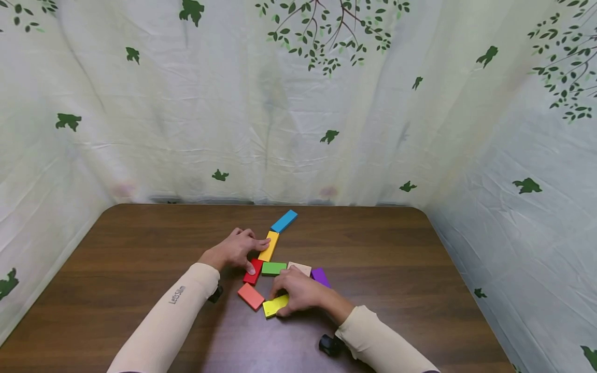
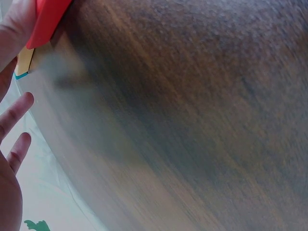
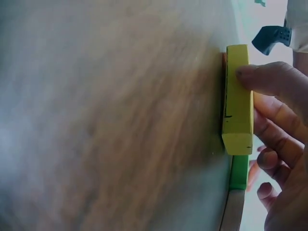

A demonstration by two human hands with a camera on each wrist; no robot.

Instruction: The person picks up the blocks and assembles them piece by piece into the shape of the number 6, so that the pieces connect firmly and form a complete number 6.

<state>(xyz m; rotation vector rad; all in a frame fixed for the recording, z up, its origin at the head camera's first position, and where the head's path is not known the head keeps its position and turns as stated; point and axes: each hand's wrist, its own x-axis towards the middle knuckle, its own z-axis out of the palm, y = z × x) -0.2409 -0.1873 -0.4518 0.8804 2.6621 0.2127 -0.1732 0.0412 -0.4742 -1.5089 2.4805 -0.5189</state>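
Note:
My left hand [image 1: 233,249] spreads over two wooden blocks. Its thumb rests on a red block [image 1: 250,278], and its index finger touches an amber block [image 1: 268,252] farther back. In the left wrist view the thumb lies against the red block [image 2: 47,20], the other fingers loosely extended. Nearer me, my right hand [image 1: 302,293] pinches a yellow block [image 1: 271,307] between thumb and fingers. The right wrist view shows the thumb on one long side of this yellow block [image 3: 237,108]. A coral block [image 1: 251,297] lies at its left end.
A green block [image 1: 274,268], a pale pink block [image 1: 302,269] and a purple block [image 1: 321,276] run rightward from the red one. Beyond the amber block lies a blue block [image 1: 284,220]. Everything sits on a brown wooden table [image 1: 154,243], with leaf-patterned curtains [image 1: 233,114] around it.

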